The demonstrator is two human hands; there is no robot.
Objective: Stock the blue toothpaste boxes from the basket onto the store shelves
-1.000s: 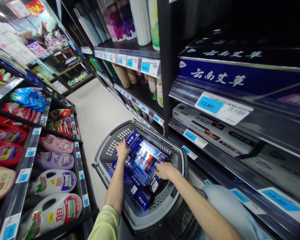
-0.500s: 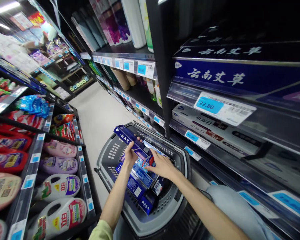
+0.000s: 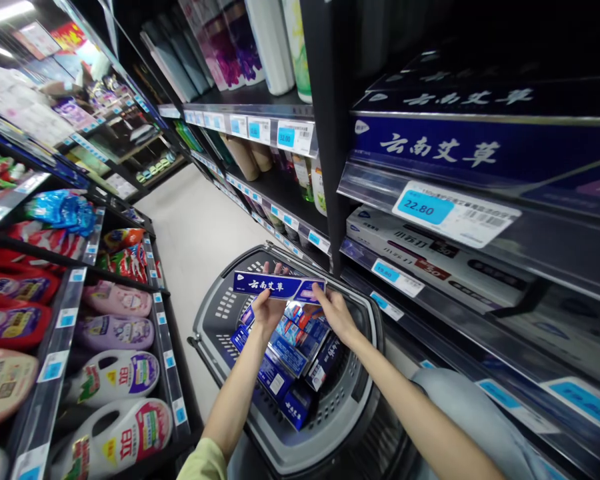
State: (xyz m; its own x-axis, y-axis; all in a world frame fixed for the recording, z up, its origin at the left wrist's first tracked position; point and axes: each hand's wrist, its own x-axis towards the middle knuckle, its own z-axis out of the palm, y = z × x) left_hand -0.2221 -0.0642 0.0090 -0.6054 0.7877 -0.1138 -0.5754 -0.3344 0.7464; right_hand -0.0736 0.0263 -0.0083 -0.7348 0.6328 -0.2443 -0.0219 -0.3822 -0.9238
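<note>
A long dark-blue toothpaste box [image 3: 267, 285] with white lettering is held level above a grey shopping basket [image 3: 215, 347]. My left hand [image 3: 270, 303] grips it around the middle, thumb on the front and fingers behind. At the box's right end, my right hand [image 3: 336, 312] pinches it with the thumb on the front face. Below, inside the basket, lie several more blue toothpaste boxes [image 3: 275, 380] and some red-and-blue packs [image 3: 297, 327]. The held box and my hands hide part of the basket's contents.
Close on the right stands a shelf with blue toothpaste boxes [image 3: 460, 150], white boxes [image 3: 430, 260] and price tags [image 3: 455, 212]. Detergent bottles [image 3: 113, 377] fill the left shelf. A pale floor aisle [image 3: 195, 220] runs between them; my knee [image 3: 460, 407] is beside the basket.
The toothpaste box has turned from slanting to nearly level, its front now facing me. My right hand has moved up from over the packs and closed on the box's right end.
</note>
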